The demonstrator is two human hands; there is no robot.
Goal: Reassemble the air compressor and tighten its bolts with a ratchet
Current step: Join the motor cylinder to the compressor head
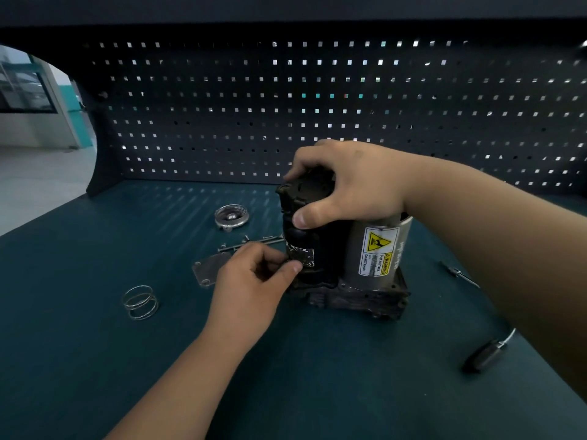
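The air compressor [343, 268] stands upright in the middle of the bench: a black body on the left, a grey cylinder with a yellow warning label [378, 252] on the right, a dark base below. My right hand [346, 182] grips the black top from above, thumb on the front. My left hand [254, 281] has curled fingers at the lower left side of the black body, the thumb touching it near a small label; what it pinches is hidden. Loose bolts [251, 242] lie just behind the left hand.
A metal cover plate [206, 268] lies left of the compressor, a wire spring [139, 301] further left, a round metal part [231, 215] behind. A ratchet with a dark handle [486, 354] lies at the right front, a thin bit [460, 274] beyond it. Pegboard [286, 106] closes the back.
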